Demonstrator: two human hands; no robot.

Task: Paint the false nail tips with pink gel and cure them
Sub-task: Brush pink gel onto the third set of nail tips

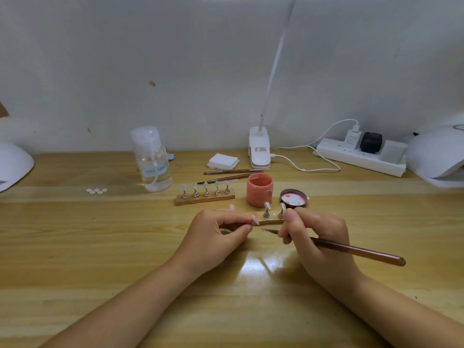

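The nail tip (255,219) is pinched on its small stand between thumb and fingers of the left hand (221,231), at about nine o'clock from the brush tip. Its long axis points toward three o'clock, at the brush (336,246), which the right hand (316,234) grips with curled fingers. At twelve o'clock stand the open pink gel jar (259,189), its lid (293,197) and a second rack (204,195). The wooden table (100,247) backs onto a pale wall (100,71).

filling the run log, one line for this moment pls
left hand: pinches nail tip | right hand: grips brush | gel jar: open
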